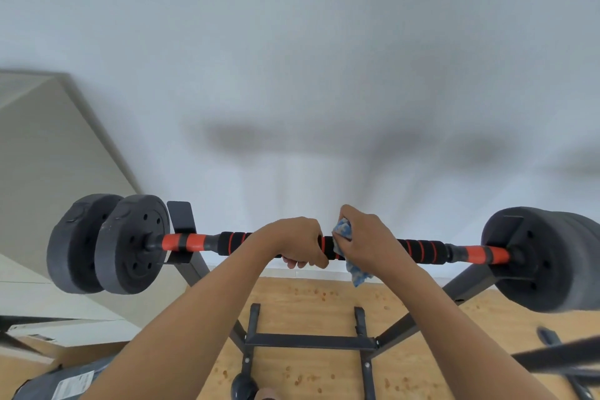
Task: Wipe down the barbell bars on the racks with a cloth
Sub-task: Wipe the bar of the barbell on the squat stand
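Note:
A black and orange barbell bar (422, 248) lies across a dark metal rack (308, 341) in front of a white wall, with black weight plates (130, 245) on each end. My left hand (293, 242) grips the bar just left of its middle, fingers curled under it. My right hand (367, 237) holds a blue and white cloth (344, 230) wrapped round the bar right beside the left hand; a tail of the cloth hangs below the bar.
The rack's legs and crossbars stand on a wooden floor (308, 299) below my arms. Another dark bar (558, 354) crosses the lower right corner. A pale cabinet or door panel (48, 156) is at the left. A dark round object (243, 386) sits at the bottom edge.

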Action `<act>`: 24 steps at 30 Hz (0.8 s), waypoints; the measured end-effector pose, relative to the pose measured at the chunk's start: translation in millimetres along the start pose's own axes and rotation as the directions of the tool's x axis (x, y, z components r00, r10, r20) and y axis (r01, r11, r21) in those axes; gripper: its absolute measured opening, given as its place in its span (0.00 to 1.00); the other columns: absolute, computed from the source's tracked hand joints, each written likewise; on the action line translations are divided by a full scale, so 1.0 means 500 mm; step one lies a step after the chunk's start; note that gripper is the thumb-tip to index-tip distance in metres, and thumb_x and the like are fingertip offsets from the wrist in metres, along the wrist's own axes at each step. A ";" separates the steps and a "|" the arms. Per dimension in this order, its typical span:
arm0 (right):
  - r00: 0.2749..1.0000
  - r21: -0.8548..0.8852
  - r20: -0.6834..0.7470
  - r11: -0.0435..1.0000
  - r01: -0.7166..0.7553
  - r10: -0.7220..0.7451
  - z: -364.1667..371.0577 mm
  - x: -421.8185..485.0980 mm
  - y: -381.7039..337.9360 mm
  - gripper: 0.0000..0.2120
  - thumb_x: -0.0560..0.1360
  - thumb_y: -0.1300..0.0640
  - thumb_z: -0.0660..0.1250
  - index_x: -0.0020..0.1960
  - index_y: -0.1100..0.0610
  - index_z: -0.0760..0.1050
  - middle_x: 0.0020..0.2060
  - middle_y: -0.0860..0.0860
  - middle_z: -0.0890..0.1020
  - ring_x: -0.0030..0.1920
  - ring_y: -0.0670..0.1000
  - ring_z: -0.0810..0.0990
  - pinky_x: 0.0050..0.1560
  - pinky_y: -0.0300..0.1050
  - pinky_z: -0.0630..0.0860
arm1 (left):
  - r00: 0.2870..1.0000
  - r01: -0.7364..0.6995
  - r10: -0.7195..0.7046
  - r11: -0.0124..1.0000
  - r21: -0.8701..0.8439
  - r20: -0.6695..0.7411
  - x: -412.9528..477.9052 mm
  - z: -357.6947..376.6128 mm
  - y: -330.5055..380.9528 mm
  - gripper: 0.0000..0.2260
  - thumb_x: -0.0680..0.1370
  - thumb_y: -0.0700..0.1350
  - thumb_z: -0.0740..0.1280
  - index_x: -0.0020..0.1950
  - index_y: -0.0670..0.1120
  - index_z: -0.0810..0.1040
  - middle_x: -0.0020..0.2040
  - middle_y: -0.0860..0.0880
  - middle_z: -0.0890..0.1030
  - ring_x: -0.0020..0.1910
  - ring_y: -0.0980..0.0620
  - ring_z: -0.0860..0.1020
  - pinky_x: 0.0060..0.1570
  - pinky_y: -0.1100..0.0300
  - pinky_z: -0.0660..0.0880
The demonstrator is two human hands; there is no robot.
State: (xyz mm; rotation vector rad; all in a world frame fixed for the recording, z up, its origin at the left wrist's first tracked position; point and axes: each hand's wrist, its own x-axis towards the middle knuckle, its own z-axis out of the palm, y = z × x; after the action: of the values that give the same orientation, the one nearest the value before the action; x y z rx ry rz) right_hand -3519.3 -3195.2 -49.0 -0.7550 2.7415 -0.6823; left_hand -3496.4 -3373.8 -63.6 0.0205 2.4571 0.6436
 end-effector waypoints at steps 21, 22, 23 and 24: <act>1.000 -0.085 0.004 0.996 0.005 -0.004 0.030 -0.033 -0.009 0.07 0.78 0.58 0.63 0.48 0.54 0.64 0.38 0.53 0.79 0.40 0.58 0.80 0.42 0.54 0.76 | 0.997 0.074 -0.074 0.982 0.171 -0.005 -0.016 0.046 0.044 0.06 0.74 0.42 0.66 0.46 0.44 0.83 0.35 0.50 0.86 0.31 0.53 0.84 0.41 0.58 0.80; 1.000 -0.089 -0.001 0.996 0.005 -0.005 0.033 -0.031 -0.009 0.07 0.77 0.58 0.63 0.48 0.54 0.64 0.38 0.53 0.79 0.40 0.59 0.80 0.43 0.54 0.76 | 0.986 0.086 -0.044 0.959 0.271 -0.160 -0.022 0.056 0.046 0.06 0.74 0.44 0.65 0.43 0.46 0.81 0.33 0.51 0.83 0.29 0.52 0.81 0.37 0.59 0.78; 1.000 -0.093 -0.003 0.996 0.004 -0.004 0.032 -0.031 -0.011 0.07 0.77 0.58 0.64 0.48 0.54 0.64 0.38 0.53 0.79 0.40 0.59 0.80 0.44 0.54 0.77 | 0.955 0.103 0.003 0.934 0.342 -0.297 -0.027 0.067 0.045 0.05 0.75 0.46 0.65 0.42 0.47 0.79 0.32 0.52 0.80 0.28 0.51 0.77 0.34 0.59 0.74; 1.000 -0.094 -0.008 0.996 0.001 -0.002 0.032 -0.030 -0.012 0.07 0.77 0.57 0.64 0.48 0.54 0.64 0.38 0.52 0.79 0.39 0.58 0.80 0.44 0.55 0.78 | 0.917 0.121 0.049 0.911 0.394 -0.395 -0.030 0.082 0.043 0.05 0.76 0.46 0.65 0.41 0.48 0.78 0.32 0.52 0.76 0.28 0.51 0.73 0.33 0.59 0.71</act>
State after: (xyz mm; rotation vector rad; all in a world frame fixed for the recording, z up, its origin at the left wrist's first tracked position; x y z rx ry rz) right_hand -3498.7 -3198.0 -58.7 -0.7753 2.7977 -0.5612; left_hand -3464.1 -3338.9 -74.8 0.0092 2.9411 0.0987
